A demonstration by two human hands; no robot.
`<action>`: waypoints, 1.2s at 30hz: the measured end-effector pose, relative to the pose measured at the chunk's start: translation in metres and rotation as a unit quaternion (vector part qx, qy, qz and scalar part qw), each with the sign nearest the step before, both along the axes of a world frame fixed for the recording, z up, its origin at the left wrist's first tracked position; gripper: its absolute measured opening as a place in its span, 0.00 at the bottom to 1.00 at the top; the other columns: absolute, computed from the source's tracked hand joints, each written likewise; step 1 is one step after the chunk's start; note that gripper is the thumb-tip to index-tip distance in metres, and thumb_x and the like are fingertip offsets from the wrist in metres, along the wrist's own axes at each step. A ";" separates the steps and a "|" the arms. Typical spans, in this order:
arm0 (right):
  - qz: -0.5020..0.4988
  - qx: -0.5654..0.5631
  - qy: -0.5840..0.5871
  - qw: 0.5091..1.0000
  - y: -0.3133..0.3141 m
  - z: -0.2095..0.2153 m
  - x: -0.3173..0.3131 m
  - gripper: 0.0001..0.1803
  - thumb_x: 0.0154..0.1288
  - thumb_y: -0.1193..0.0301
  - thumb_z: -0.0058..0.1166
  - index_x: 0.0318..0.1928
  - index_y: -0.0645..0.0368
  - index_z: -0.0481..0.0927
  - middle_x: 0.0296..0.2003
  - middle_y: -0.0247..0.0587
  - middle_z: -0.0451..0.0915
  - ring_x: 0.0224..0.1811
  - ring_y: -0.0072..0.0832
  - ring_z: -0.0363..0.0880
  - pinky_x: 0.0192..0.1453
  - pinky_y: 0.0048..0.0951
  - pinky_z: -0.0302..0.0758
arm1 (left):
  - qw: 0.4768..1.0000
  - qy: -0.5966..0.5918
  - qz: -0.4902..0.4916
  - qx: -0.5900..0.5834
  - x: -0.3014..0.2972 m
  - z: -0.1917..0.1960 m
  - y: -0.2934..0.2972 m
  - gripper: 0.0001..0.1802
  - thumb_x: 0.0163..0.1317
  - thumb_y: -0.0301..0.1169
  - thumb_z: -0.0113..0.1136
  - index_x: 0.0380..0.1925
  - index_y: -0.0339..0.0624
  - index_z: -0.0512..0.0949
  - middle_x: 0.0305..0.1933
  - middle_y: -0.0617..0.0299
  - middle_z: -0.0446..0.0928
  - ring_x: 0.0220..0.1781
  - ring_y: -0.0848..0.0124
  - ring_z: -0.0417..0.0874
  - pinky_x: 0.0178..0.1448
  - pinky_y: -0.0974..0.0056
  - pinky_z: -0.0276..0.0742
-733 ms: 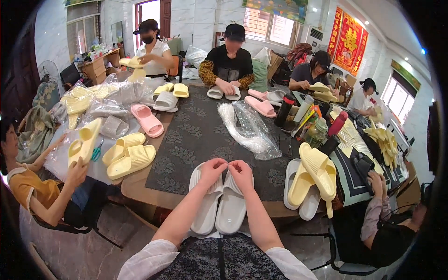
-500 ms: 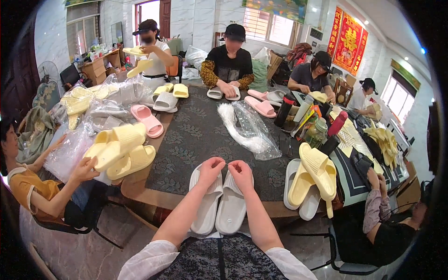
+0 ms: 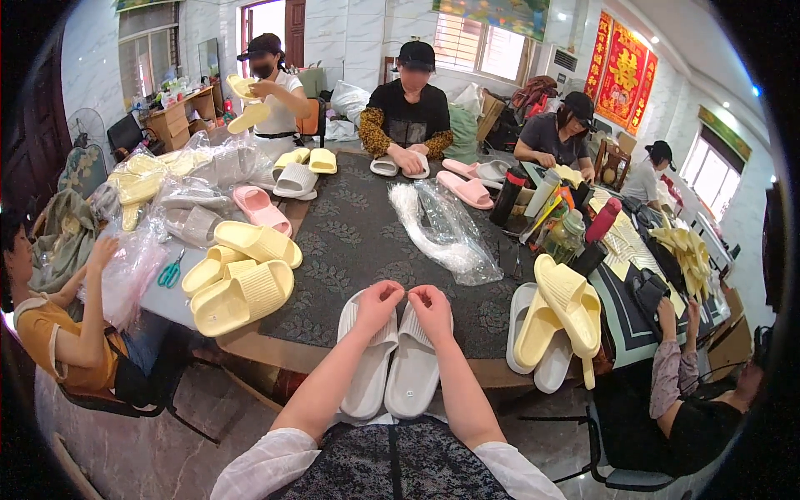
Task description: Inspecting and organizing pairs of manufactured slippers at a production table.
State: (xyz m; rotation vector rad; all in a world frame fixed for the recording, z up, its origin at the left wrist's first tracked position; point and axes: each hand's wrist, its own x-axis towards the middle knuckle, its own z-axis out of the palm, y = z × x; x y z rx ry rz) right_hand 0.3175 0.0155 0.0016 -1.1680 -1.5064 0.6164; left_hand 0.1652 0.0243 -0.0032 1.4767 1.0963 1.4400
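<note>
Side by side in front of me at the table's near edge lie two grey slippers, the left slipper (image 3: 364, 385) and the right slipper (image 3: 412, 390), with their toes pointing away. Over the left one's toe end is my left hand (image 3: 379, 307), its fingers curled into a pinch. My right hand (image 3: 431, 312) mirrors it above the right slipper, fingertips pressed together. The two pinches almost meet over the gap between the slippers. Whatever they hold, if anything, is too small to make out. Farther off, a clear plastic bag (image 3: 479, 265) encloses a bundle of thin white strands (image 3: 414, 218).
Stacked yellow slippers (image 3: 243, 300) stand left, beside teal-handled scissors (image 3: 171, 271) and bagged slippers. Yellow and grey slippers (image 3: 557, 312) are piled right, near bottles (image 3: 508, 198). Pink slippers (image 3: 463, 190) lie farther back. Several co-workers sit or stand around the dark-covered table (image 3: 325, 250).
The co-worker at left has let go of the yellow slippers, which now rest stacked on the table, and handles plastic bags. Scissors there have come into view. My hands stay nearly still.
</note>
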 end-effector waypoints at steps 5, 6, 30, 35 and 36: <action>-0.001 -0.018 0.026 0.999 -0.001 0.002 -0.001 0.07 0.59 0.70 0.61 0.35 0.60 0.82 0.30 0.35 0.80 0.32 0.23 0.76 0.38 0.26 0.74 | 0.999 -0.026 0.016 -0.039 -0.004 0.001 0.002 0.08 0.60 0.30 0.62 0.36 0.38 0.81 0.29 0.66 0.80 0.31 0.80 0.77 0.37 0.71 0.74; 0.005 0.004 0.000 1.000 -0.002 0.003 -0.002 0.07 0.60 0.71 0.61 0.36 0.61 0.82 0.29 0.33 0.79 0.30 0.20 0.75 0.37 0.24 0.73 | 1.000 -0.010 0.009 -0.026 -0.004 -0.002 0.002 0.08 0.60 0.30 0.62 0.36 0.38 0.82 0.29 0.66 0.81 0.31 0.80 0.77 0.38 0.71 0.74; 0.024 -0.013 0.016 1.000 -0.006 0.008 -0.003 0.07 0.59 0.71 0.61 0.35 0.61 0.82 0.30 0.35 0.81 0.31 0.22 0.78 0.38 0.25 0.74 | 1.000 -0.004 0.001 -0.009 -0.002 -0.001 0.000 0.08 0.60 0.31 0.62 0.35 0.37 0.82 0.27 0.70 0.78 0.30 0.82 0.74 0.35 0.72 0.71; 0.011 -0.044 0.043 0.998 -0.004 0.009 0.001 0.08 0.60 0.70 0.61 0.37 0.61 0.82 0.29 0.32 0.79 0.31 0.19 0.75 0.39 0.23 0.73 | 0.999 -0.031 0.018 -0.012 -0.002 -0.002 0.003 0.09 0.60 0.32 0.62 0.35 0.37 0.82 0.28 0.68 0.80 0.30 0.81 0.76 0.36 0.71 0.72; 0.016 -0.051 0.058 0.997 -0.003 0.009 0.001 0.08 0.60 0.70 0.61 0.37 0.61 0.83 0.29 0.33 0.79 0.31 0.19 0.75 0.39 0.23 0.73 | 0.999 -0.029 0.023 -0.020 -0.003 -0.001 0.003 0.09 0.60 0.31 0.63 0.35 0.37 0.82 0.28 0.68 0.80 0.30 0.81 0.77 0.36 0.71 0.72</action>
